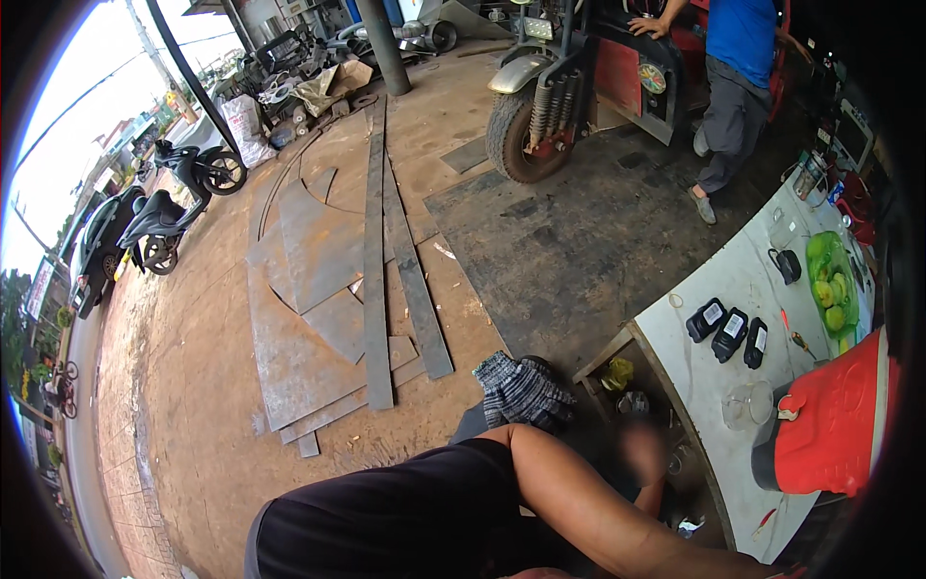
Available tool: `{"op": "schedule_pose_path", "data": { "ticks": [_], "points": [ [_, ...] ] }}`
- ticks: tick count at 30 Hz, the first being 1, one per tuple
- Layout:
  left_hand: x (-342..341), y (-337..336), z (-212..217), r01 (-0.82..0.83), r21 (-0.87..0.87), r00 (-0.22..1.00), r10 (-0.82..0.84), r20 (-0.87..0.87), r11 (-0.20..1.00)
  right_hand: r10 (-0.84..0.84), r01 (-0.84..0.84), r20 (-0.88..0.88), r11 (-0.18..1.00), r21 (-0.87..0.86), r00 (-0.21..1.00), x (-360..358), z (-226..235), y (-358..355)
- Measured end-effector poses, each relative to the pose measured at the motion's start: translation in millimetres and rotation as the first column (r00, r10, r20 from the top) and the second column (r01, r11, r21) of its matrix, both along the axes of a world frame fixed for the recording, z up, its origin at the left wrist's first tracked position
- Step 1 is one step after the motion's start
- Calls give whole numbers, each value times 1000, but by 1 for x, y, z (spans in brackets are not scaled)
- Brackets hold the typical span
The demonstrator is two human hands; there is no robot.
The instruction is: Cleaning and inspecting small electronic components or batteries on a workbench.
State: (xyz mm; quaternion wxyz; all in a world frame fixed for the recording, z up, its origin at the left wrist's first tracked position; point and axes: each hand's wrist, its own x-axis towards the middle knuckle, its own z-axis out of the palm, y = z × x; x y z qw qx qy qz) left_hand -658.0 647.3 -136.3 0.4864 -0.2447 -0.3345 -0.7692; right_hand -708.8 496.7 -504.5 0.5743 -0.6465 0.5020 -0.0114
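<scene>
A bare forearm (608, 511), seemingly my left, runs from a bent elbow beside black cloth (386, 526) toward the lower right edge. Its hand is not in view. Beyond it, a smeared skin-coloured shape (643, 452) is probably my right hand; its fingers and anything in them cannot be made out. Left of that shape, grey-and-black knitted gloves (521, 393) rest in a bunch on something dark. A yellow crumpled wrapper (617, 374) and a small metal-looking item (633, 402) are near the smeared shape, beside the table leg.
On the right, a white table (666, 333) bears black battery packs (731, 335), a red cooler (830, 425), a clear cup (748, 405) and a bag of green fruit (831, 289). Metal sheets (318, 318) cover the floor at left. A person (738, 87) stands by a red three-wheeler (617, 77).
</scene>
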Motion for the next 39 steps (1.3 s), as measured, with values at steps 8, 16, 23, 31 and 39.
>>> {"op": "schedule_pose_path", "data": {
  "ticks": [8,16,23,31,39],
  "points": [
    [2,1,-5,-27,-25,999,27,19,999,-5,5,-3,1000,-9,1000,-1,0,-1],
    [0,-7,-6,-55,-65,998,58,32,996,18,-17,8,1000,-13,1000,5,4,-1],
    [17,1,6,-56,-94,998,58,26,994,26,-26,12,1000,-14,1000,1,5,4],
    [-10,-16,-10,-88,-133,994,95,44,987,57,-56,2,998,-35,998,-3,-4,-3],
    [-8,-25,-9,-93,-170,993,103,51,981,6,-7,-26,1000,-17,1000,7,15,2]
  ]
}}
